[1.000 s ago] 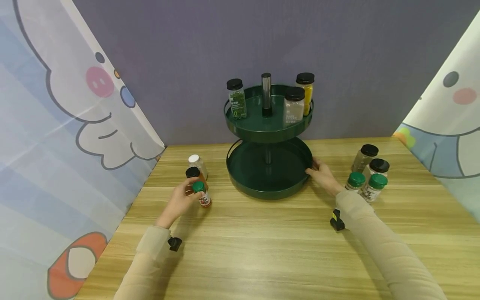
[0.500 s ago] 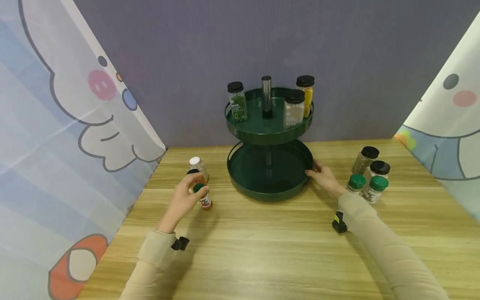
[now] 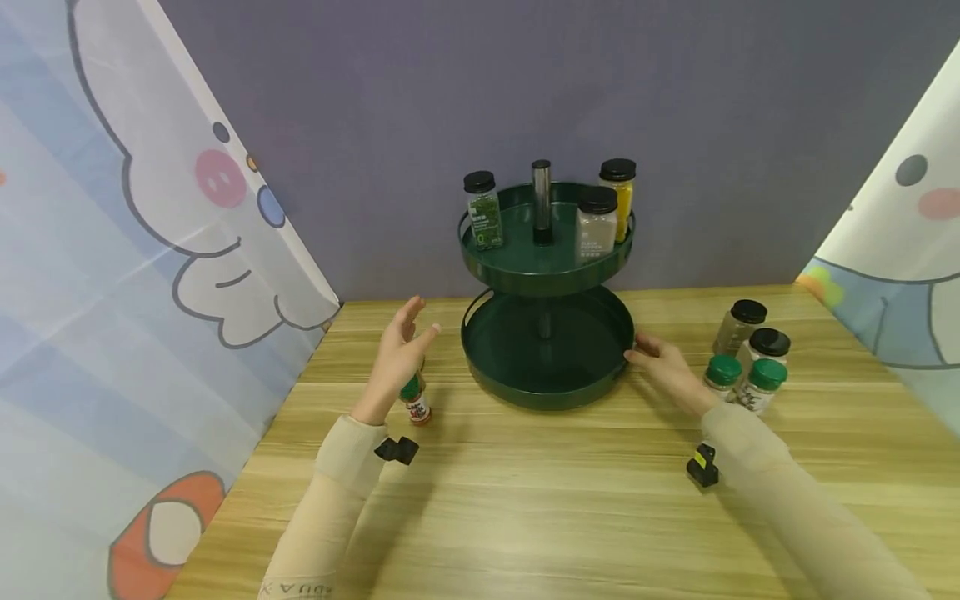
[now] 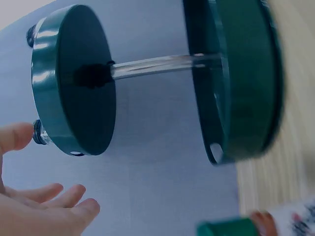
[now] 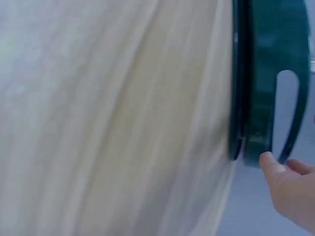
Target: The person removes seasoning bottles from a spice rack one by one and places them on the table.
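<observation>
My left hand (image 3: 397,358) is raised over the left side of the table, thumb and fingers apart and nothing between them. Just below it stands a small green-capped spice jar (image 3: 417,407); the hand hides most of the jars behind. In the left wrist view the fingers (image 4: 74,196) are spread in front of the dark green two-tier rack (image 4: 256,83). My right hand (image 3: 667,372) holds the right rim of the rack's lower tray (image 3: 547,398), thumb in front. In the right wrist view, the thumb (image 5: 268,160) touches the tray beside its handle slot.
On the upper tray (image 3: 543,285) stand a green-herb jar (image 3: 486,221), a pepper jar (image 3: 596,233) and a yellow jar (image 3: 624,200). Several jars, including a green-capped jar (image 3: 759,392), stand close beside the right forearm. A grey wall (image 3: 375,167) rises behind the table.
My left hand has left the green-capped jar, moving up and towards the rack with its fingers spreading. The jar stays standing. My right hand stays on the lower tray's rim.
</observation>
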Tool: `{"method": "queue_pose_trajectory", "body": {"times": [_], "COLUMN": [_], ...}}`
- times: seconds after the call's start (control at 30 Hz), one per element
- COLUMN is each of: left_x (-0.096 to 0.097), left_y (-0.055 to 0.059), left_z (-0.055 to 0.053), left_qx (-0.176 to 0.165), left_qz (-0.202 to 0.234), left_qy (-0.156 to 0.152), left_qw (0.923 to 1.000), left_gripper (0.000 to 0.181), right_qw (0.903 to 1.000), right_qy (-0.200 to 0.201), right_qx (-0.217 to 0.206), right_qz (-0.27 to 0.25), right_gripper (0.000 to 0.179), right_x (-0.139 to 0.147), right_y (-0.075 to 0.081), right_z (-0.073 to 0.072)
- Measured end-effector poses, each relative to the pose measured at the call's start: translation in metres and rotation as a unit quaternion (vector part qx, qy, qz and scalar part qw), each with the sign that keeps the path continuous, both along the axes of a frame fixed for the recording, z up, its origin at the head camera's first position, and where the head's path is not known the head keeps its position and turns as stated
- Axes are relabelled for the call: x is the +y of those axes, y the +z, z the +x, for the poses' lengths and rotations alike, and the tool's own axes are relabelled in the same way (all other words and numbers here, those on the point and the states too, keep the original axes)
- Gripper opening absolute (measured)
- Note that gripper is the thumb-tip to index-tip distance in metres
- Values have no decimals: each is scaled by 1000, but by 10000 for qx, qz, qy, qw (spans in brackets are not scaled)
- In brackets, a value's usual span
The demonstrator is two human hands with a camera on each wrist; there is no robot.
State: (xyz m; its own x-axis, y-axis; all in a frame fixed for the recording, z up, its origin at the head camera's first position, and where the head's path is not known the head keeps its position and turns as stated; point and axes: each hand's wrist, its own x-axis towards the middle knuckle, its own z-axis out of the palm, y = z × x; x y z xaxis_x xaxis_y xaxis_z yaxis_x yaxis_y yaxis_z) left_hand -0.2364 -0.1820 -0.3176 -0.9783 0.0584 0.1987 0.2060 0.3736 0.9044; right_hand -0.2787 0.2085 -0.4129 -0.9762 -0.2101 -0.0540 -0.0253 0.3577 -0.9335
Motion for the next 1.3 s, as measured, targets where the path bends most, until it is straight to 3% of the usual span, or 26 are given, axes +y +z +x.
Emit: {"method": "queue_pose_trajectory", "body": {"times": [0.1,0.37,0.63,0.97,1.1,1.3], "left_x": [6,34,56,63,63,61], "left_y": [12,38,54,52,50,49], "left_z": [-13,-54,-82,-87,-88,-88], "left_qx": [-212,-509,-605,-452,-386,-365], "left_qz": [416,961,1534,1756,1840,1773], "left_qy": [7,140,87,232,233,167], "left_qw": [9989,9940,9863,9831,9819,9833], "left_gripper": [64,64,66,63,63,63], "right_qw": [9999,9973,9971,9948,9931,9904], "right_qy": [-16,99,230,387,376,230], "right_qx": [-3,380,591,678,714,1005], "right_qz": [172,624,424,653,848,918], "right_gripper": [65,56,51,55,57,61], "right_x": [2,4,1,3,3,4], "right_y": [8,20,31,54,77,124], "right_z": [7,27,39,45,44,35]}}
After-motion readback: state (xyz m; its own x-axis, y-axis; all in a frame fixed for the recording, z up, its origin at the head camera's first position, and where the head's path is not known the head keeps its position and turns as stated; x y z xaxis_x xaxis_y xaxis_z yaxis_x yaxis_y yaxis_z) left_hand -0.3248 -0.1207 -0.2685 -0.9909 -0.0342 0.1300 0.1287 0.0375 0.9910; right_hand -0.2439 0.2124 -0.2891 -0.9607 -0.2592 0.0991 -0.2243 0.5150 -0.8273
